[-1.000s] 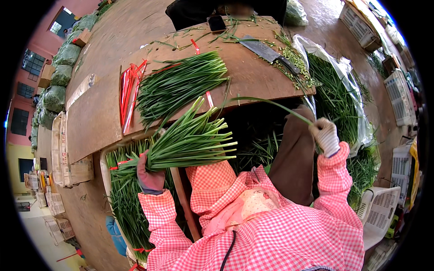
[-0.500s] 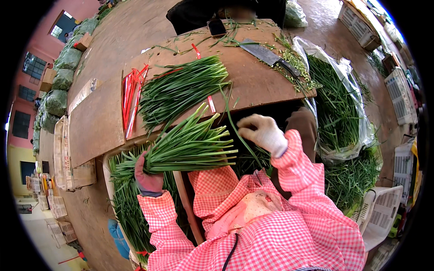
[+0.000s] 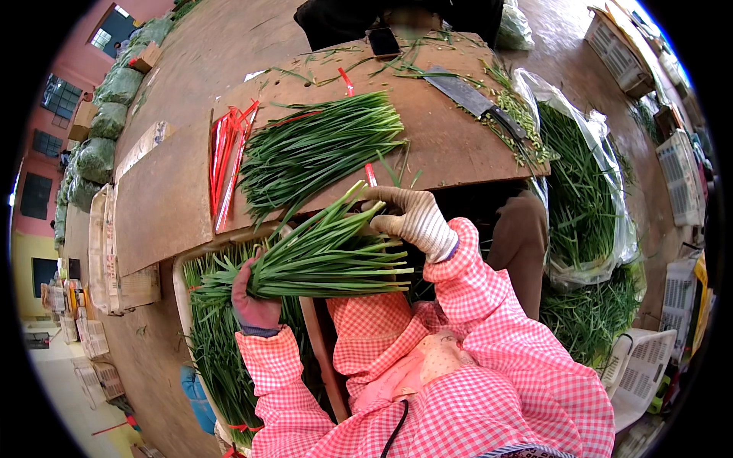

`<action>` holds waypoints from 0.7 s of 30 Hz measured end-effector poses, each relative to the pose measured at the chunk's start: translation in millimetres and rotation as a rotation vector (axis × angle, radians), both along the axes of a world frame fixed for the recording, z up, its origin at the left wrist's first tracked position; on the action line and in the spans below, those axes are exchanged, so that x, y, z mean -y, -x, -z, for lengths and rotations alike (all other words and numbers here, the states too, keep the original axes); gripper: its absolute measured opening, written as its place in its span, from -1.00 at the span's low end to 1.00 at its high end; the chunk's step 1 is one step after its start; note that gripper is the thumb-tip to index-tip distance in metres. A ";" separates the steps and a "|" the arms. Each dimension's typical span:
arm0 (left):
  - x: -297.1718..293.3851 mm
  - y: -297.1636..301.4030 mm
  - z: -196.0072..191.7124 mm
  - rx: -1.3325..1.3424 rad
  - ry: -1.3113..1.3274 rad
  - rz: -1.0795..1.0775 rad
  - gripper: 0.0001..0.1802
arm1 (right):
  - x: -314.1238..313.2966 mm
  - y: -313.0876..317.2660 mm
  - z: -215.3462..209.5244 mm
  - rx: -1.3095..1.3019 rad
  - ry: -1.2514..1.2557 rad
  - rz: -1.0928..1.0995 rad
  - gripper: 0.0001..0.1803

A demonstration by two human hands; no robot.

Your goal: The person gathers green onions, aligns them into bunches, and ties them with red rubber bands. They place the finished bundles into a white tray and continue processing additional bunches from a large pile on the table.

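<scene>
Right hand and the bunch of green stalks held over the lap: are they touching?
Touching. The head view shows the gloved right hand resting on the upper stalks of the bunch, its fingers overlapping them, while the left hand grips the bunch's base.

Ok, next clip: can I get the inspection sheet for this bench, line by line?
Surface: brown wooden board, scattered with green trimmings.
Job's things: bunch of green chives held over the lap; a second loose bunch lies on the board.
Clutter: red ties at the board's left, a cleaver at the far right, a dark phone at the far edge.
Hands: left hand, dark glove, grips the bunch's base; right hand, pale glove, at its leaf ends.
Cables: one black cord on the pink checked smock.
Surroundings: clear bag of chives to the right, white crates, green sacks far left.
</scene>
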State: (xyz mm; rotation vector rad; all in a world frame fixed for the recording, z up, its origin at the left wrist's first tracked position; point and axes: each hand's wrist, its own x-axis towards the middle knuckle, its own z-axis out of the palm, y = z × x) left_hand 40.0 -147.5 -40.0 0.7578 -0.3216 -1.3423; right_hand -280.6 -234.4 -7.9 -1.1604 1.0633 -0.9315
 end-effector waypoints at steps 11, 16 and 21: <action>4.4 13.4 -12.5 0.099 -0.026 0.044 -0.71 | -4.4 -1.2 12.0 -0.063 0.091 0.090 -0.66; 3.2 19.5 -1.3 0.125 -0.049 0.022 -0.72 | -12.7 8.7 8.9 0.079 0.055 0.145 -0.62; -0.1 3.5 2.8 0.099 -0.018 -0.016 -0.73 | -8.5 77.1 18.4 -0.213 0.014 0.307 -0.61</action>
